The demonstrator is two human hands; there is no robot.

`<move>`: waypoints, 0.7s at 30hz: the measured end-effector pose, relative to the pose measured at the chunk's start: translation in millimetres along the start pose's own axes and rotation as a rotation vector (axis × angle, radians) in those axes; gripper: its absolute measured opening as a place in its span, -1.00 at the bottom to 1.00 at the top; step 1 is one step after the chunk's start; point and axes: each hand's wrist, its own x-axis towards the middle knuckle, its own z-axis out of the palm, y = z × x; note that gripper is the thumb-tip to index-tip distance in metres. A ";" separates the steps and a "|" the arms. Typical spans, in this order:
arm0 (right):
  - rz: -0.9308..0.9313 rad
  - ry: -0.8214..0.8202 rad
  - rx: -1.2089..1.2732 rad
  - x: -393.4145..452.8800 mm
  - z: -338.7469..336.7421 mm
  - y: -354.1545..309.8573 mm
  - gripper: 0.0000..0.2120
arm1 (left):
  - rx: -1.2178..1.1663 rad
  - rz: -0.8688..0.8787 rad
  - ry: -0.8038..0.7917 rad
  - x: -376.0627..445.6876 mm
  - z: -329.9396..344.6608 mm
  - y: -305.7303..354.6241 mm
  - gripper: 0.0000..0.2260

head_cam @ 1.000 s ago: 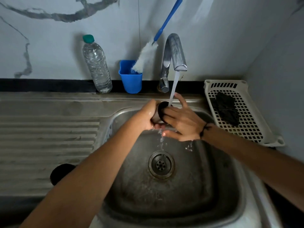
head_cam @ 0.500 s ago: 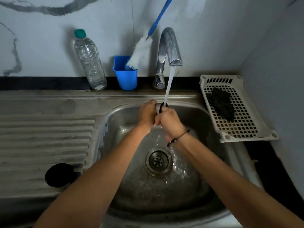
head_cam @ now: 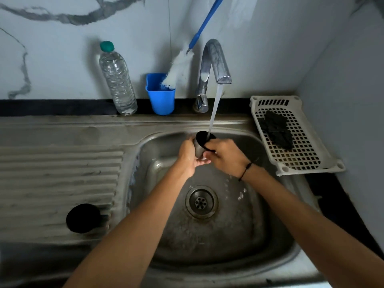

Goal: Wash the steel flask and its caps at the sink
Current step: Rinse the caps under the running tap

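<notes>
Both hands hold one thing under the running water: the left hand [head_cam: 188, 156] wraps its grip round the side of a small steel cap with a black inside [head_cam: 200, 145], fingers curled beneath it, while the right hand [head_cam: 226, 157] grips the cap's near rim from the other side, its fingers folded over the black edge. The cap's mouth tilts up toward the stream; how far the right fingers reach inside cannot be made out, and no flask body can be picked out between the hands.

Below the grip lies the steel sink basin [head_cam: 259, 231], wet, with a round drain [head_cam: 201, 201] just under the hands. To the near left of the grip, on the ribbed steel tabletop [head_cam: 58, 177], sits a round black cap [head_cam: 83, 218]; its detail is lost in the dim light. To the right of the grip a white plastic perforated tray [head_cam: 307, 161] carries a dark scrubber [head_cam: 276, 129].

Behind the grip the curved chrome tap [head_cam: 216, 65] pours a stream into the cap. Further left against the white marbled wall [head_cam: 62, 59] stand a blue plastic cup [head_cam: 161, 98] holding a white bottle brush with a blue handle [head_cam: 180, 67], the handle cut off at the top edge, and a clear plastic bottle with a green lid [head_cam: 117, 80].
</notes>
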 end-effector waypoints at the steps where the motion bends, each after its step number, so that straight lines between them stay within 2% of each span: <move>1: -0.058 0.014 -0.105 0.1 -4.6 1.5 -0.87 | 0.036 0.016 0.006 1.1 -2.5 -4.2 -0.71; 4: -0.110 0.126 -0.327 -2.5 6.8 1.4 -0.85 | 0.053 0.032 0.035 5.4 -13.8 -15.1 -0.63; 7: 0.039 -0.011 -0.402 -2.5 26.0 4.5 -0.76 | 0.004 0.038 0.131 4.2 -22.6 -21.8 -0.65; 10: -0.002 0.143 -0.337 -8.0 31.6 12.8 -0.74 | -0.004 0.067 0.149 6.2 -28.2 -22.8 -0.70; 12: 0.044 0.123 -0.330 -11.3 30.8 9.2 -0.74 | -0.010 0.057 0.157 3.5 -28.7 -24.8 -0.70; 15: 0.044 0.190 -0.323 -11.8 32.1 6.3 -0.81 | -0.036 0.057 0.167 1.9 -26.1 -21.7 -0.69; 18: 0.071 0.124 -0.333 -8.0 33.9 3.3 -0.81 | -0.065 0.052 0.175 2.0 -21.7 -22.5 -0.71; 21: 0.013 0.200 -0.279 -10.8 42.4 4.8 -0.74 | -0.103 0.072 0.180 1.3 -20.0 -18.6 -0.74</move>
